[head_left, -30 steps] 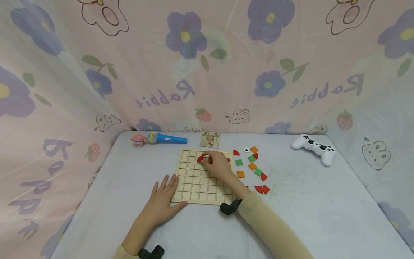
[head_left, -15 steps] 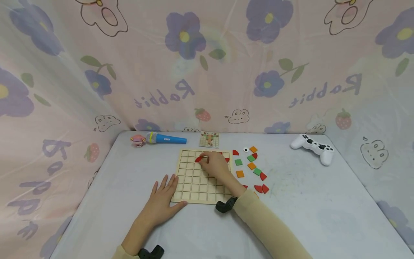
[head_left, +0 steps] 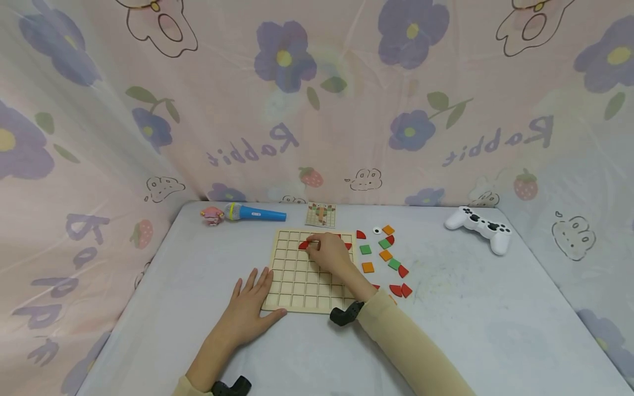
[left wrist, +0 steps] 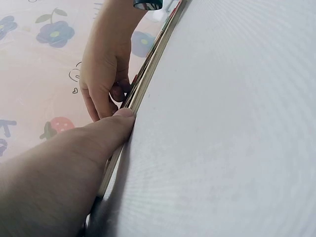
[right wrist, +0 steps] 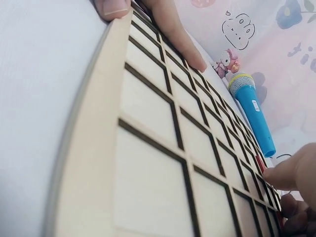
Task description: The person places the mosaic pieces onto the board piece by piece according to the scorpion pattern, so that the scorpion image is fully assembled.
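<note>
A wooden grid board (head_left: 297,287) lies on the table, its square cells bounded by raised lines. My left hand (head_left: 246,312) rests flat with spread fingers along the board's left side, its thumb by the near left corner. Over the upper part of the board, my right hand (head_left: 331,253) holds a red quarter-circle tile (head_left: 302,245) at its fingertips, low against the cells. From the right wrist, a fingertip touches the edge of this red tile (right wrist: 260,163). More red tiles (head_left: 348,246) sit at the board's upper right, partly covered by the right hand.
Loose red, green (head_left: 365,249) and orange (head_left: 368,267) tiles and a white eye disc (head_left: 377,230) lie right of the board. Behind it is a pattern card (head_left: 321,215). A blue microphone (head_left: 257,213), a pink figurine (head_left: 212,215) and a white game controller (head_left: 479,228) stand farther out.
My right hand has shifted slightly left with the red tile, then stayed nearly still over the last half second. The left hand has kept its place at the board's side.
</note>
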`<action>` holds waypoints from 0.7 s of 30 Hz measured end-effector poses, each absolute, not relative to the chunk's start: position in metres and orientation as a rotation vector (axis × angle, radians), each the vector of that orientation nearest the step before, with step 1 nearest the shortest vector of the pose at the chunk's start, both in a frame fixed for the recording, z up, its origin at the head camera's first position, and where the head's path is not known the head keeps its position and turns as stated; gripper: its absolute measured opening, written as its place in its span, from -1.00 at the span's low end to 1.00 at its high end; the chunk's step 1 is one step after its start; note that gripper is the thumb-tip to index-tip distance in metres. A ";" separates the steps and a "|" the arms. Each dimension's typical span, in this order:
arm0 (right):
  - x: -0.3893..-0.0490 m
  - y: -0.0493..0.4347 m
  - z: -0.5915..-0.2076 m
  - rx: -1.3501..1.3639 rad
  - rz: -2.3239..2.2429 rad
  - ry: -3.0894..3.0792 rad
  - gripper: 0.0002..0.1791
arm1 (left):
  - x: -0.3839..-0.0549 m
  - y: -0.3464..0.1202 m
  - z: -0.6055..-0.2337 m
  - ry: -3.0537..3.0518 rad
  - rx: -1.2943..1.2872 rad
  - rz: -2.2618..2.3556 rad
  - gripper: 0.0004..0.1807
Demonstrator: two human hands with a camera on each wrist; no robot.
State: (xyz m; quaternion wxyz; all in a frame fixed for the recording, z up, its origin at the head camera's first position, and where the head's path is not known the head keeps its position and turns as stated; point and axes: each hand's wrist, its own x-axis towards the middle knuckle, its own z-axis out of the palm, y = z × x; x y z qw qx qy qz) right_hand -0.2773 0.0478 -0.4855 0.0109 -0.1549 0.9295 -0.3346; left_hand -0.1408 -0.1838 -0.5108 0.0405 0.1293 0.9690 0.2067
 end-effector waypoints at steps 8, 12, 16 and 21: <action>-0.278 0.048 -0.485 -0.465 -1.047 2.896 -0.71 | -0.141 -0.183 -0.510 2.972 0.399 0.640 0.10; -0.277 0.049 -0.483 -0.465 -1.043 2.893 -0.73 | -0.140 -0.182 -0.509 2.980 0.403 0.654 0.10; -0.277 0.050 -0.481 -0.482 -1.019 2.889 -0.71 | -0.140 -0.182 -0.509 2.990 0.406 0.668 0.09; -0.278 0.053 -0.479 -0.528 -1.014 2.871 -0.61 | -0.139 -0.182 -0.508 2.988 0.402 0.661 0.09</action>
